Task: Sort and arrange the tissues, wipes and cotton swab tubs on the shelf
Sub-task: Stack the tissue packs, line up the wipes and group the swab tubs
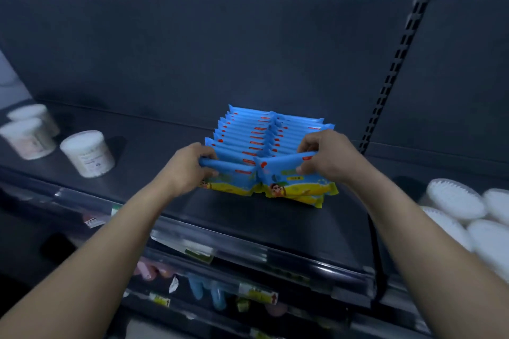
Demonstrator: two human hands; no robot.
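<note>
We are gripping the front of two rows of blue wipe packs (256, 140), which are standing upright mid-way along the dark shelf (275, 217). Our left hand (190, 166) is clamping its fingers round the front left pack and our right hand (327, 158) round the front right one. Cotton swab tubs (86, 153) are sitting well apart at the left.

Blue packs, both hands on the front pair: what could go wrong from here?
1. The left hand and right hand grip only the front left pack and front right pack. Pulling these away could let the upright rows behind topple forward.
2. The two front packs meet in the middle, so shifting one may drag its neighbour askew.
</note>
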